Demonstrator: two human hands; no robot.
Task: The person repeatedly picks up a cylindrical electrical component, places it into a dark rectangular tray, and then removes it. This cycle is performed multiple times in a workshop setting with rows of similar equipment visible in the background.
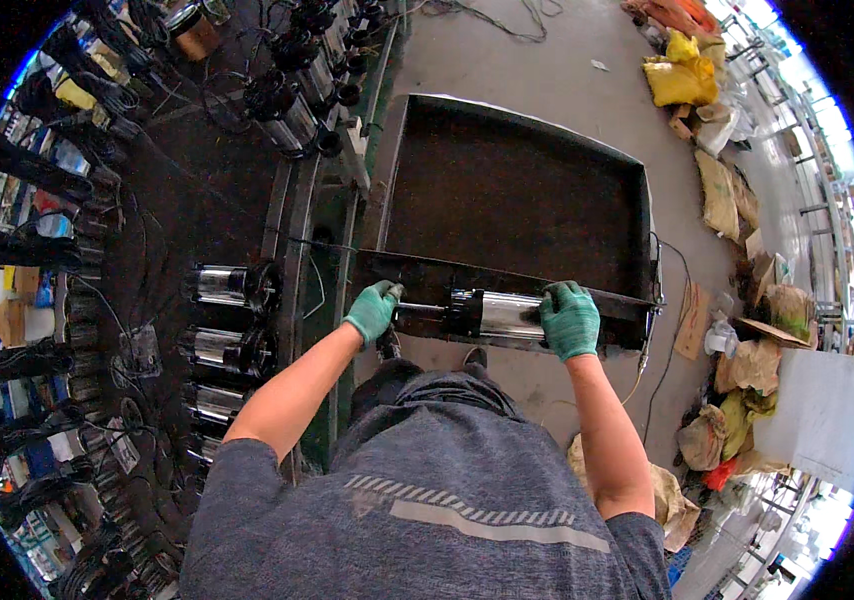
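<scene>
A shiny steel motor cylinder with a black ringed end lies crosswise in front of me, at the near edge of a dark metal tray. From its left end a thin bright shaft sticks out. My left hand, in a green glove, is closed at the shaft's outer end, by a dark part. My right hand, gloved the same way, is wrapped over the cylinder's right end and hides it. Both forearms reach forward from my body.
The large dark tray has raised walls. On the bench to the left lie several steel motors, with more motors and black cables farther off. Cables hang from the tray's right side. Sacks and cardboard lie on the floor at right.
</scene>
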